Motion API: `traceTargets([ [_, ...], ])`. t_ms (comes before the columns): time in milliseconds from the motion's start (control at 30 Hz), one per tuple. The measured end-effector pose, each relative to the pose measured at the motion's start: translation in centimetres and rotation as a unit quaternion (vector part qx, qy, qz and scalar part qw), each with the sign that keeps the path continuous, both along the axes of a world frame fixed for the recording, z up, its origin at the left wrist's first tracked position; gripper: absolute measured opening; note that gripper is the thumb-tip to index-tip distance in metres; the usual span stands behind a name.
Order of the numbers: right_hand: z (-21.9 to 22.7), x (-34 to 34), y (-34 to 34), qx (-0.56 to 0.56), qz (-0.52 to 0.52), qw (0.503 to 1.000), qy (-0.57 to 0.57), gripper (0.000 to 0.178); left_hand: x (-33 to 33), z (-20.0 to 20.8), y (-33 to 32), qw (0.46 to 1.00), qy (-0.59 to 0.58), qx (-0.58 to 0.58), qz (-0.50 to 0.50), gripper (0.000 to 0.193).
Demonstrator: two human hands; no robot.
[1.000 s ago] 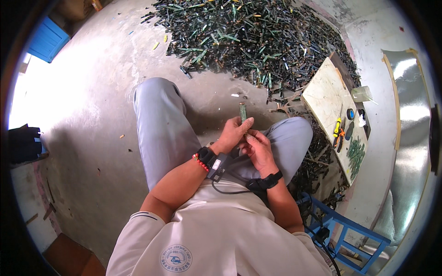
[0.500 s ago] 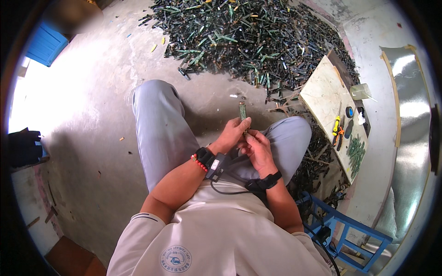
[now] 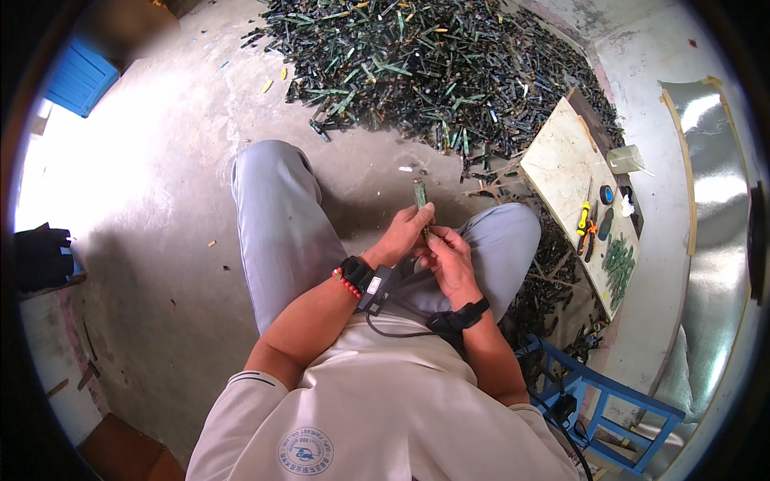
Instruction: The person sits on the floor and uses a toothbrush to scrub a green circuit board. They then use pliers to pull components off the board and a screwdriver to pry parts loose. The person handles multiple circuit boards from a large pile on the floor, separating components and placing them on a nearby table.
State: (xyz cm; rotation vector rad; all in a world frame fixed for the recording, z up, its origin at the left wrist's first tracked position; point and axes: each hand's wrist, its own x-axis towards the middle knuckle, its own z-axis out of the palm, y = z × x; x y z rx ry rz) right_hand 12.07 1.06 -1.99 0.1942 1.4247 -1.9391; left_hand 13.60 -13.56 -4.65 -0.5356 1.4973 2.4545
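Note:
Above my lap, a narrow green circuit board strip [image 3: 419,192] points up and away from me, with brownish parts at its tip. My left hand [image 3: 403,234] is closed round its middle, thumb lying along it. At the strip's lower end my right hand [image 3: 451,260] is closed in a pinch, its fingertips against that end. The fingers hide part of the strip, and any small piece between the right fingertips is too small to make out.
Beyond my knees spreads a large heap of dark and green strips [image 3: 433,72]. To the right stands a pale board [image 3: 561,152] with a yellow screwdriver [image 3: 584,218], orange-handled pliers [image 3: 591,236], blue tape [image 3: 606,194], several green strips [image 3: 618,264] and a clear cup [image 3: 624,159]. A blue metal frame [image 3: 609,401] is at lower right.
The circuit board strip has tilted very slightly to the left with my left hand. My right hand keeps its pinch at the lower end.

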Motion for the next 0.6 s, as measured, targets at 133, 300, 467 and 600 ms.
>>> traceTargets([
  [133, 0.06, 0.00, -0.05, 0.007, -0.002, 1.000, -0.003, 0.018, 0.03, -0.57, 0.01, 1.000, -0.007, 0.019, 0.012, 0.054],
  [300, 0.24, -0.06, -0.17, 0.015, 0.000, 1.000, -0.005, 0.017, 0.04, -0.63, 0.14, 0.999, -0.007, 0.022, 0.026, 0.056],
  [467, 0.21, -0.08, -0.16, 0.011, 0.002, 1.000, -0.009, 0.016, 0.01, -0.96, 0.05, 1.000, 0.013, 0.005, 0.028, 0.053],
  [600, 0.17, -0.13, -0.16, 0.010, 0.003, 1.000, -0.012, 0.016, 0.02, -0.95, 0.15, 0.999, 0.012, -0.013, 0.035, 0.054],
])
